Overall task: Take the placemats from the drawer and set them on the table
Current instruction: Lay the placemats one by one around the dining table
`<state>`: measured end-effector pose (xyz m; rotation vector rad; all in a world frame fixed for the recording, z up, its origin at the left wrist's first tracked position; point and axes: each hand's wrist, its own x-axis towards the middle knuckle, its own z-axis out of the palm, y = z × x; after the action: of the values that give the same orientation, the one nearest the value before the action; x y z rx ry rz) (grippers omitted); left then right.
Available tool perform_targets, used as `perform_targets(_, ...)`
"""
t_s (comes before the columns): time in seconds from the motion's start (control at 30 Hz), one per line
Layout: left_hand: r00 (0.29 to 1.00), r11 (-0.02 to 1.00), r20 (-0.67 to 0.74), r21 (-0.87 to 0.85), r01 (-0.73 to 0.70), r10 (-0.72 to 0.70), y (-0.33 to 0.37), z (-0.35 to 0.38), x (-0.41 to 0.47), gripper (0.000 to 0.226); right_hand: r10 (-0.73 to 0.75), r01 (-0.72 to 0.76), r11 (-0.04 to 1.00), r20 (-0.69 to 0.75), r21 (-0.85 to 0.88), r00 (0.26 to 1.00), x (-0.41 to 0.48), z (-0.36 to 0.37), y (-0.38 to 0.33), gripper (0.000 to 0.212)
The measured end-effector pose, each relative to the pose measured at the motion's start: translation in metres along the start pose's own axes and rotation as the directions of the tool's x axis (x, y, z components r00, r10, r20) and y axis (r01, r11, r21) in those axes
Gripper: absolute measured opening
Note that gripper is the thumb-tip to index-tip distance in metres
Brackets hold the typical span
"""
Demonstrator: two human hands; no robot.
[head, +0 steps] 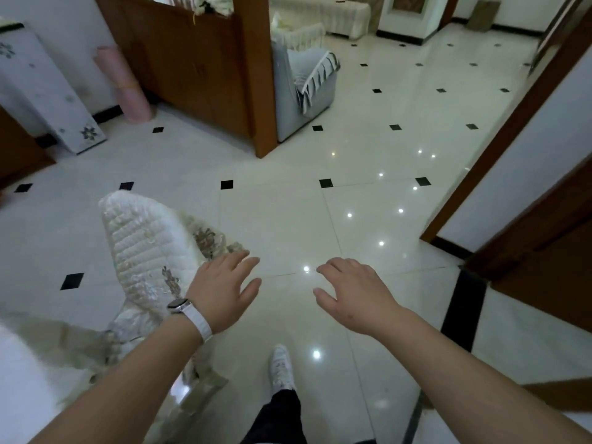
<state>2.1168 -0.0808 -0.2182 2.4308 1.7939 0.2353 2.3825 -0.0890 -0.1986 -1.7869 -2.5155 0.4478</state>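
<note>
Left hand (224,291) and right hand (350,293) hover spread and empty over the tiled floor (320,219), quilted chair (144,245) at the left's nine o'clock; placemats and drawer are out of view, so bearing and nearer hand cannot be told.

Glossy white tiled floor (288,219) is noted, set with small black diamond insets. Chair (144,245) in quilted cream cover is seen at left. Pink roll (125,84) is stood against the far wall, beside a wooden partition (198,65). Grey armchair (307,91) is placed just beyond the partition.
</note>
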Motion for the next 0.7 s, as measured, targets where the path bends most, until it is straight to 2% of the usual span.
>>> perform_targets(0.17, 1.0, 0.997, -0.004, -0.071, 0.012, -0.012, -0.041, 0.004, 0.088, 0.054, 0.004, -0.003, 0.999, 0.009, -0.04, 1.0, 0.1, -0.025, 0.014, 0.048)
perform_targets(0.37, 0.991, 0.986, -0.087, -0.143, 0.084, -0.097, -0.098, -0.01, 0.178, 0.054, -0.035, 0.033, 0.996, -0.028, -0.078, 0.999, 0.211, -0.066, 0.012, 0.048)
perform_targets(0.57, 0.991, 0.992, -0.099, -0.093, 0.084, -0.093, -0.135, -0.026, 0.241, 0.056, -0.072, 0.069, 0.994, -0.022, -0.088, 0.997, 0.287, -0.08, 0.013, 0.058)
perform_targets(0.7, 0.989, 0.988, -0.076, -0.092, 0.123, -0.13, -0.162, -0.023, 0.275, 0.055, -0.116, 0.115, 0.989, -0.003, -0.094, 0.993, 0.346, -0.086, 0.021, 0.048)
